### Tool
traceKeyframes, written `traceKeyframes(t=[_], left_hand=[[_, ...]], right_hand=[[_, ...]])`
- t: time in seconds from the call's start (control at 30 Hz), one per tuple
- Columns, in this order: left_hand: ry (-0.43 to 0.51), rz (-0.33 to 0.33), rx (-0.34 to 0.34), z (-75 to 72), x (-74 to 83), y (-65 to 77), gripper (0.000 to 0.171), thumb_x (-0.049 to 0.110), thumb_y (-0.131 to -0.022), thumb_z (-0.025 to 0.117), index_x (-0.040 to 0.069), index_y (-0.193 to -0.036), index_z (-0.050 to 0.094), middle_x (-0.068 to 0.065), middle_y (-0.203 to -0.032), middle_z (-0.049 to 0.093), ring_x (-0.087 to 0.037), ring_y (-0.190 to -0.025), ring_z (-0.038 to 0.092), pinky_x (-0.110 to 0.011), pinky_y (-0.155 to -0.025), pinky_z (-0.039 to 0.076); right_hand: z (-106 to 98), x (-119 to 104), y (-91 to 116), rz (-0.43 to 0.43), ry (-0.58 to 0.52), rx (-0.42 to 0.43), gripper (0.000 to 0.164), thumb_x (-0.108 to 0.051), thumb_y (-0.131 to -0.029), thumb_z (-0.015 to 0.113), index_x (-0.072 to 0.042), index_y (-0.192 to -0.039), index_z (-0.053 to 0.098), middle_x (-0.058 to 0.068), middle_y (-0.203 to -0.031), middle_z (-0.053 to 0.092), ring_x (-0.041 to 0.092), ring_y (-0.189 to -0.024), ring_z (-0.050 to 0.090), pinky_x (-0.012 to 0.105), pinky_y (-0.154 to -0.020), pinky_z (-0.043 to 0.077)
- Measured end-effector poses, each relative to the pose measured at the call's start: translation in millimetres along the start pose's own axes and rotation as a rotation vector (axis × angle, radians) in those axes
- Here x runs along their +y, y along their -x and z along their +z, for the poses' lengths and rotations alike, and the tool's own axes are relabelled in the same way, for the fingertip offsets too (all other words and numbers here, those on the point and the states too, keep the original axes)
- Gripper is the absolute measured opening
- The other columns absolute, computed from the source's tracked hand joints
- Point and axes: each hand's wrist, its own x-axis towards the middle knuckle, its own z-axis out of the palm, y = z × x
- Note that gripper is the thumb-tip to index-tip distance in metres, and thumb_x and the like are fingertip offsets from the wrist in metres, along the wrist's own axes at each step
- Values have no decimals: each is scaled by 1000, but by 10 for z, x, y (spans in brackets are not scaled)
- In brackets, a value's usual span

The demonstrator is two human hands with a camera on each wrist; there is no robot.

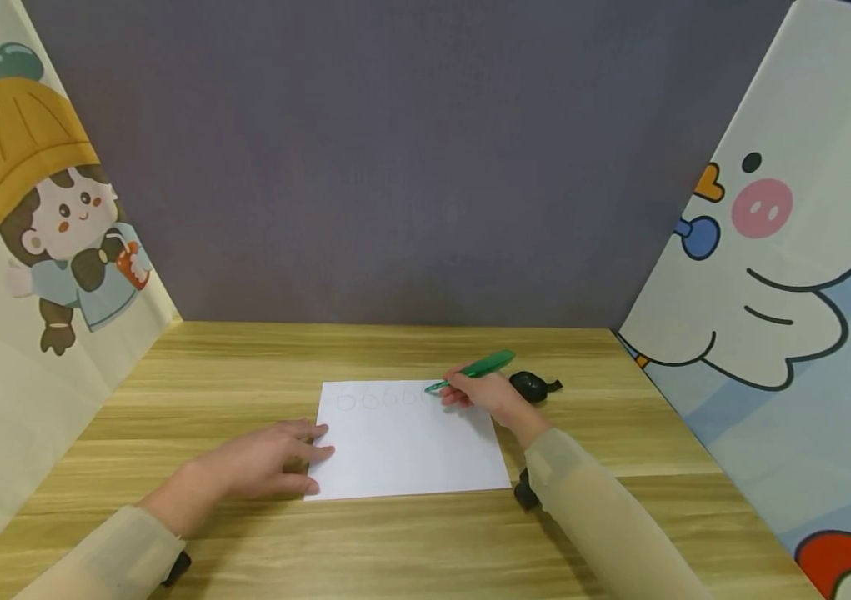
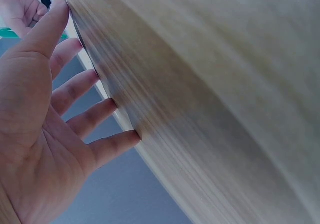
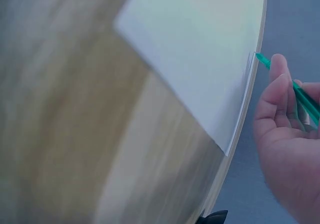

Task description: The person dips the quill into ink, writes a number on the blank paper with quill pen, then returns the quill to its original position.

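Note:
A white sheet of paper [image 1: 406, 450] lies on the wooden table, with a row of faint rounded outlines drawn near its top edge. My right hand [image 1: 481, 393] pinches a green pen [image 1: 488, 364], whose tip meets the paper at the right end of that row. In the right wrist view the pen [image 3: 264, 60] slants out between thumb and fingers. At the paper's left edge my left hand [image 1: 267, 460] rests with fingers spread, its fingertips on the sheet. The left wrist view shows this hand [image 2: 55, 108] with the fingers extended and nothing gripped.
Just beyond my right hand sits a small black object [image 1: 530, 386] with a short tab. A dark grey panel [image 1: 395, 167] rises at the table's back edge. Walls with cartoon figures stand at the left and right. The wooden table [image 1: 395, 550] extends toward me.

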Motion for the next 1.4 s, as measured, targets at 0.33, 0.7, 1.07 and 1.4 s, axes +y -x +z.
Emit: traceKeyframes(t=[0.33, 0.7, 1.07, 1.4], left_hand=[[-1, -4, -1, 4, 2, -9, 61, 53, -103, 74, 13, -150, 70, -19, -163, 58, -47, -149, 55, -65, -118, 49], [-4, -2, -1, -1, 7, -4, 61, 53, -103, 74, 13, -149, 70, -20, -163, 58, -48, -149, 55, -65, -118, 49], [-1, 6, 2, -8, 9, -1, 61, 52, -103, 74, 13, -149, 70, -20, -162, 58, -48, -148, 56, -64, -118, 50], [-16, 16, 16, -1, 8, -2, 60, 52, -103, 75, 13, -148, 71, -21, -161, 59, -47, -147, 57, -64, -117, 50]], right_hand=[[4, 1, -7, -12, -4, -14, 40, -22, -115, 60, 8, -141, 66, 17, -114, 84, 15, -96, 82, 27, -82, 62], [-121, -23, 58, 43, -6, 43, 43, -30, -114, 62, 2, -143, 68, 8, -114, 85, 10, -97, 80, 29, -89, 62], [-363, 74, 200, 21, 43, 68, 49, -34, -114, 62, 0, -149, 64, 2, -111, 86, 9, -97, 80, 37, -92, 60], [-599, 157, 391, -24, -35, 59, 51, -29, -115, 60, 7, -151, 58, 9, -117, 84, 15, -95, 80, 28, -81, 57]])
